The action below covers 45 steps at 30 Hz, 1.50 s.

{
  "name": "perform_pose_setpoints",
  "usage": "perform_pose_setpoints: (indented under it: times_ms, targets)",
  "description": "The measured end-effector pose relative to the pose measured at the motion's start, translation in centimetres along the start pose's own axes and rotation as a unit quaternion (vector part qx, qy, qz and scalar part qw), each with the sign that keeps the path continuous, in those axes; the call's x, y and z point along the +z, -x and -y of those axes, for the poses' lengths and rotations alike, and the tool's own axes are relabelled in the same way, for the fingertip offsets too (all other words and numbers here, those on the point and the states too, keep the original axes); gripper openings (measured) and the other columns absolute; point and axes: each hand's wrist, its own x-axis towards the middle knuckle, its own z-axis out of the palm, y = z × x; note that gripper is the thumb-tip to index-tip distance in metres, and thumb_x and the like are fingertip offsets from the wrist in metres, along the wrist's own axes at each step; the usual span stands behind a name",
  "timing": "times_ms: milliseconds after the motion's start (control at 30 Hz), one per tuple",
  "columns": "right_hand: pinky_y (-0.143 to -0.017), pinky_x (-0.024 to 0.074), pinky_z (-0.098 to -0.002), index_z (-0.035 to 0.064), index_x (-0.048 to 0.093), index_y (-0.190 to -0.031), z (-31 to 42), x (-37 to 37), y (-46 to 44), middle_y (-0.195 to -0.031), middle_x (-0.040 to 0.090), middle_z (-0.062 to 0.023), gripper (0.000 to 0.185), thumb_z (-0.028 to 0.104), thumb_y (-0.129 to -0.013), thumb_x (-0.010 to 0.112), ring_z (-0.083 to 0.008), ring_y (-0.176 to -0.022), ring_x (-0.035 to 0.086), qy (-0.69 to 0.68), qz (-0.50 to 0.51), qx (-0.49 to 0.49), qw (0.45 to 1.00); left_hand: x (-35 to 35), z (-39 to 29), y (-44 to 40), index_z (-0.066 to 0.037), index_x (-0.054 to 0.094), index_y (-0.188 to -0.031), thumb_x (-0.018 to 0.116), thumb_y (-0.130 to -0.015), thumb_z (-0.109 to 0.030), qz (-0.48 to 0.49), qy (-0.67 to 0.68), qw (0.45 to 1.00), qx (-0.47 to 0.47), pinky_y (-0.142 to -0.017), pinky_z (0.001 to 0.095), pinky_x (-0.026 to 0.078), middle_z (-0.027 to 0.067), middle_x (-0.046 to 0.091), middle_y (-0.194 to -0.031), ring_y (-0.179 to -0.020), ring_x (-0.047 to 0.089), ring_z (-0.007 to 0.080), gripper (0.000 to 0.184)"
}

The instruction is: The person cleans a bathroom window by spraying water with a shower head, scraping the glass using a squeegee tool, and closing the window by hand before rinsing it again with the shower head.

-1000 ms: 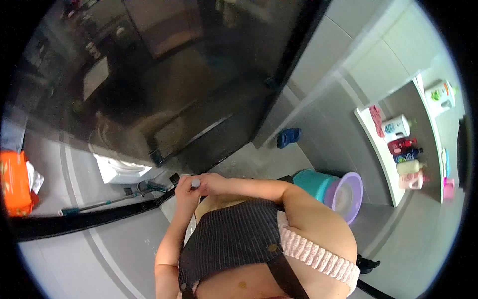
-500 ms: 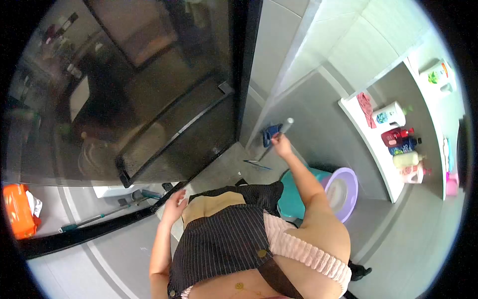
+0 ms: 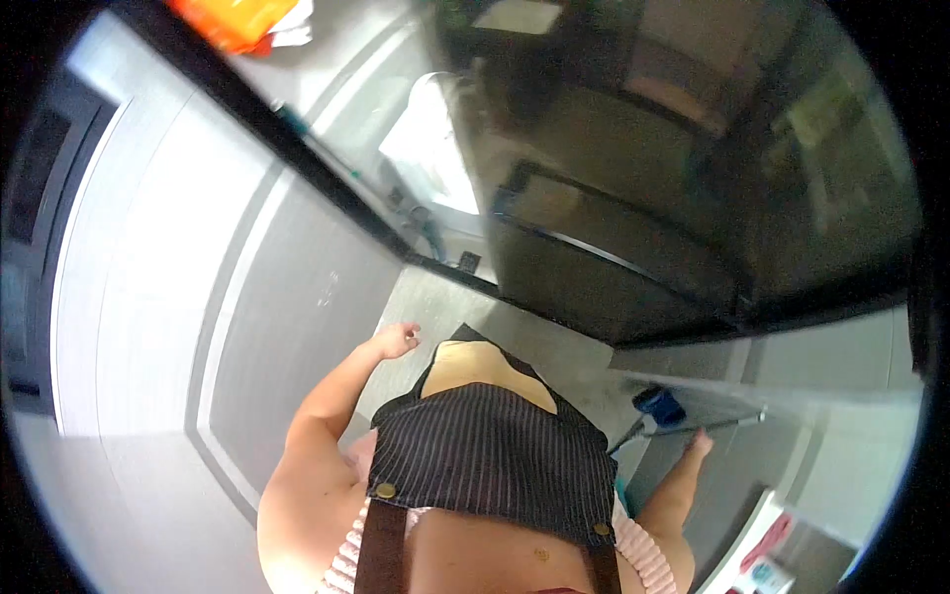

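Note:
My right hand (image 3: 699,443) is at the lower right, closed round the thin handle of a squeegee (image 3: 734,422). The handle lies almost level, its pale end to the right and its dark blade low on the left. Just above the handle is a dark blue object (image 3: 659,405) near the wall, its kind unclear. My left hand (image 3: 398,340) hangs over the grey floor, fingers loosely bent and apart, holding nothing. I wear a dark striped apron (image 3: 495,436) with a tan panel.
A dark glass door (image 3: 633,198) with a long bar handle stands ahead. Beyond the black door sill (image 3: 327,188) are a white fixture (image 3: 430,148) and an orange packet (image 3: 233,22). A white shelf (image 3: 737,544) with a bottle (image 3: 767,574) is at the lower right.
My view has swung to the left, so the door and shelf sit further right. The squeegee handle, steeply slanted before, is now nearly level in my right hand. The buckets are mostly out of sight.

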Motion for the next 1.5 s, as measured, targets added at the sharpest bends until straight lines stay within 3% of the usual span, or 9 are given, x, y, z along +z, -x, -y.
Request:
perform_pose_setpoints:
  times_ms: [133,200,333,433,633,900,1067,1300,1500]
  targets:
    - [-0.079,0.0477,-0.0386,-0.0012,0.06,-0.106,1.7,7.4,10.5,-0.093,0.063,-0.0185,0.033,0.028,-0.093,0.054,-0.0277,-0.092,0.056,0.014,0.295,-0.057,0.954,-0.3,6.8,-1.7,-0.005,0.055,-0.125,0.064,-0.084,-0.031,-0.034,0.064,0.997,-0.029,-0.089,0.0403,0.049,0.0207,0.063,-0.114,-0.103,0.063,0.0337,0.049]
    - [-0.079,0.0464,-0.0383,0.0009,0.063,-0.095,-2.2,12.6,9.3,-0.092,0.063,-0.0179,0.026,0.022,-0.095,0.047,-0.0279,-0.093,0.055,0.141,0.359,-0.35,0.854,-2.5,10.7,-4.1,-0.002,0.05,-0.129,0.063,-0.086,-0.033,-0.098,0.22,0.968,-0.065,-0.094,0.0406,0.048,0.0213,0.059,-0.123,-0.11,0.06,0.0323,0.055]
    - [-0.071,0.0509,-0.0368,0.0002,0.063,-0.109,10.4,11.0,29.0,-0.087,0.068,-0.0081,0.032,0.025,-0.089,0.064,-0.0238,-0.079,0.063,0.167,0.462,-0.199,0.848,-13.7,14.4,-10.8,-0.004,0.042,-0.136,0.065,-0.087,-0.034,-0.275,0.209,0.934,-0.089,-0.095,0.0377,0.045,0.0172,0.055,-0.129,-0.117,0.053,0.0261,0.063]
    - [-0.081,0.0481,-0.0413,-0.0005,0.06,-0.109,15.2,11.2,32.8,-0.103,0.065,-0.0189,0.036,0.029,-0.089,0.059,-0.0333,-0.095,0.061,0.269,0.455,-0.282,0.8,-23.1,16.4,-17.0,-0.005,0.033,-0.142,0.064,-0.087,-0.037,-0.352,0.346,0.867,-0.063,-0.088,0.0351,0.049,0.013,0.057,-0.124,-0.108,0.056,0.0234,0.071]
    - [-0.068,0.0471,-0.0309,0.0022,0.046,-0.078,27.4,8.9,41.0,-0.072,0.049,-0.003,0.017,0.008,-0.089,0.057,-0.0176,-0.067,0.044,0.114,0.379,-0.267,0.879,-34.7,17.9,-24.4,0.009,0.024,-0.138,0.067,-0.085,-0.037,-0.367,0.547,0.742,-0.127,-0.09,0.0384,0.047,0.022,0.047,-0.131,-0.114,0.052,0.0277,0.082]
    - [-0.08,0.0483,-0.0336,-0.0034,0.059,-0.112,25.6,9.4,44.3,-0.1,0.067,-0.0157,0.038,0.027,-0.089,0.064,-0.0252,-0.091,0.063,0.149,0.364,-0.229,0.89,-38.5,10.8,-25.7,0.009,0.032,-0.124,0.07,-0.08,-0.045,-0.471,0.622,0.511,-0.361,-0.086,0.0415,0.053,0.0261,0.05,-0.123,-0.113,0.055,0.0337,0.079]
    - [-0.084,0.0488,-0.0391,-0.001,0.061,-0.111,26.4,9.1,47.2,-0.105,0.066,-0.0203,0.041,0.032,-0.087,0.063,-0.0329,-0.096,0.064,0.279,0.353,-0.24,0.86,-38.9,12.4,-27.8,0.011,0.028,-0.133,0.065,-0.083,-0.049,-0.396,0.759,0.449,-0.257,-0.092,0.0408,0.048,0.0223,0.041,-0.139,-0.12,0.051,0.0329,0.087]
    - [-0.084,0.0486,-0.0412,-0.0022,0.061,-0.111,27.4,10.9,47.4,-0.105,0.066,-0.0212,0.044,0.035,-0.088,0.06,-0.0393,-0.1,0.061,0.302,0.363,-0.271,0.839,-38.6,15.5,-31.0,0.007,0.033,-0.137,0.063,-0.085,-0.053,-0.338,0.818,0.461,-0.067,-0.101,0.0418,0.042,0.0193,0.037,-0.145,-0.128,0.044,0.0307,0.085]
    - [-0.083,0.0491,-0.0404,-0.0024,0.06,-0.113,31.3,12.8,47.8,-0.107,0.066,-0.0209,0.039,0.029,-0.089,0.06,-0.0362,-0.1,0.063,0.248,0.396,-0.297,0.833,-40.4,10.6,-28.4,0.003,0.042,-0.13,0.062,-0.086,-0.048,-0.445,0.658,0.561,-0.232,-0.094,0.0439,0.046,0.0193,0.051,-0.13,-0.115,0.054,0.0314,0.07]
